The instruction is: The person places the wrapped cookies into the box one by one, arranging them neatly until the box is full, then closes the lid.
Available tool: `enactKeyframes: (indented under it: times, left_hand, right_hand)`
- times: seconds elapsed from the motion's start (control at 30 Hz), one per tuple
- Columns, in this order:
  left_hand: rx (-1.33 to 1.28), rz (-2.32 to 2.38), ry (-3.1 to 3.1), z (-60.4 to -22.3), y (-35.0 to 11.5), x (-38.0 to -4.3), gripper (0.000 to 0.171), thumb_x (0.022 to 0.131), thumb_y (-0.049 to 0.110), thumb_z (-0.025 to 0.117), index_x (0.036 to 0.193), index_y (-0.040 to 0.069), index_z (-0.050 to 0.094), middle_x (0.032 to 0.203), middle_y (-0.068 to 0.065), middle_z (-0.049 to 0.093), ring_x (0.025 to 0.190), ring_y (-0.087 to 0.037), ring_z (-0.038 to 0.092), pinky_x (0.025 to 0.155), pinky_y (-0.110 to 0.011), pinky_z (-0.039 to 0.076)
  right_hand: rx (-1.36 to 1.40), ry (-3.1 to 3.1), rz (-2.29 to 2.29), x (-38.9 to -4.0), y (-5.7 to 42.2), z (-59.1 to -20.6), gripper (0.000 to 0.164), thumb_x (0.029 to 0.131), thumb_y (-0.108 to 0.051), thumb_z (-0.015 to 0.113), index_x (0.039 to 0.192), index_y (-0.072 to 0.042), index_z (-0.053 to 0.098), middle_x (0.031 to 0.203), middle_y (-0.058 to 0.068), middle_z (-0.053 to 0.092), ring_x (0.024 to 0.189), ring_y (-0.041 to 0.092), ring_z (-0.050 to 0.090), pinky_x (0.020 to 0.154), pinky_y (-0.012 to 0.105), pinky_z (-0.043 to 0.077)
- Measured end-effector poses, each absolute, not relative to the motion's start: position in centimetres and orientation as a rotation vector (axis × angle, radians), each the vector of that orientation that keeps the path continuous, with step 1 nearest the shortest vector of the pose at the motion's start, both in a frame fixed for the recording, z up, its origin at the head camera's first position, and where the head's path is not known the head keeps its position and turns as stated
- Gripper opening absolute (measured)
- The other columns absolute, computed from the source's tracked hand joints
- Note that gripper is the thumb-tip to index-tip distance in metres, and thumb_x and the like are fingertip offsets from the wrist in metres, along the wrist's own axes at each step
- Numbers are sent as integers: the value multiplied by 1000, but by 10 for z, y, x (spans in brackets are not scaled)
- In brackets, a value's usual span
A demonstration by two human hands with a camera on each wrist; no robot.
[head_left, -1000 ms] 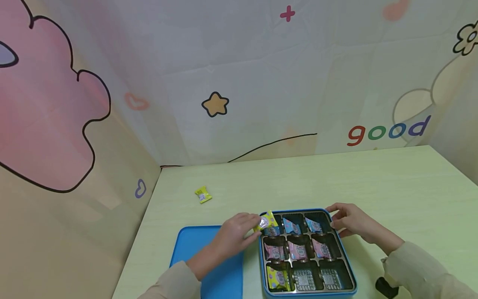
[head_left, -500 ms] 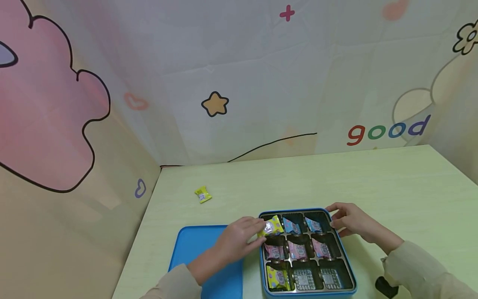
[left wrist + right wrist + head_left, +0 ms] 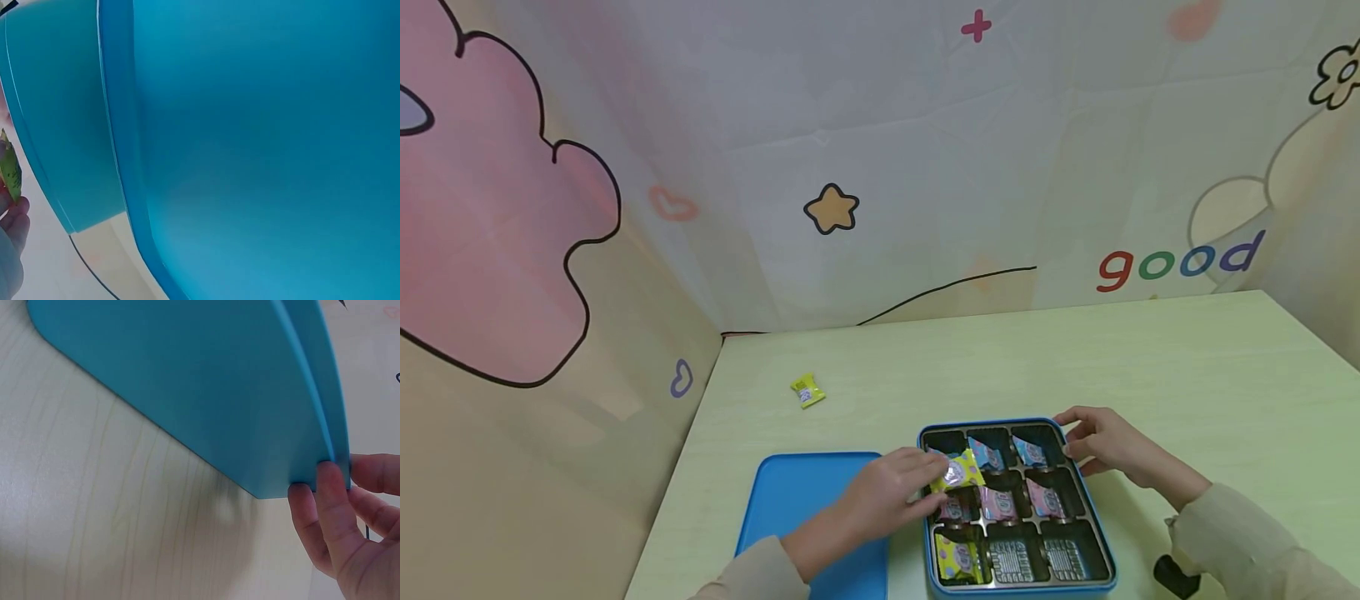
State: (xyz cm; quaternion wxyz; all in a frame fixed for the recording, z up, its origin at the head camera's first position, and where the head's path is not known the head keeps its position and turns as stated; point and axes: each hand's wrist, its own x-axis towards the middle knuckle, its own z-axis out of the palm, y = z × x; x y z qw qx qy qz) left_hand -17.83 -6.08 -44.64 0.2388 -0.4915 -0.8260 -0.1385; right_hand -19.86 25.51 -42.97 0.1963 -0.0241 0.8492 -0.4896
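Note:
My left hand [image 3: 895, 483] pinches a yellow wrapped candy [image 3: 964, 470] over the left side of a blue box [image 3: 1115, 575]. In the left wrist view, the fingertips hold that candy [image 3: 9, 170] at the far left edge. The box has a dark divided insert. Blue-wrapped candies [image 3: 986, 455] lie in its back row, pink ones [image 3: 997, 505] in the middle row, and a yellow one [image 3: 956, 558] in the front left compartment. Two front compartments show bare patterned bottoms. My right hand [image 3: 1108, 447] grips the box's back right corner; in the right wrist view its fingers straddle the corner of the box wall [image 3: 187, 387].
A blue lid [image 3: 793, 492] lies left of the box, partly under my left forearm. Another yellow candy [image 3: 808, 390] sits farther back on the pale wooden table [image 3: 1150, 358]. A printed cloth [image 3: 910, 167] rises behind the table's back edge.
My left hand has carried the yellow candy from the back left compartment forward and right, toward the middle row. The right hand and box stay put.

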Motion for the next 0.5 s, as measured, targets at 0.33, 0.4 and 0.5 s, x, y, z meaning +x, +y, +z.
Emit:
enactKeyframes:
  times: [0.33,0.4,0.5]
  left_hand:
    - [-1436,-411,-2178,-449,-53,-173,33,79,31,64,106,11,65,103,-1,66,98,-10,60,85,-20,47]
    - [-1445,-414,-2188,-450,-52,-172,33,80,31,63,106,11,65,103,0,66,98,-9,60,86,-19,46]
    - [-1461,-418,-2209,-451,-51,-170,33,80,31,63,107,12,64,105,0,66,100,-9,59,88,-19,45]
  right_hand:
    - [-66,2385,-1364,-198,255,-429,44,81,0,51,122,8,39,88,13,51,72,18,54,64,36,53]
    - [-67,2386,-1360,-198,255,-429,44,81,-1,52,122,8,39,89,13,51,72,18,54,64,36,53]
    - [-67,2384,-1363,-198,255,-429,44,81,-1,52,122,8,39,89,13,51,72,18,54,64,36,53]
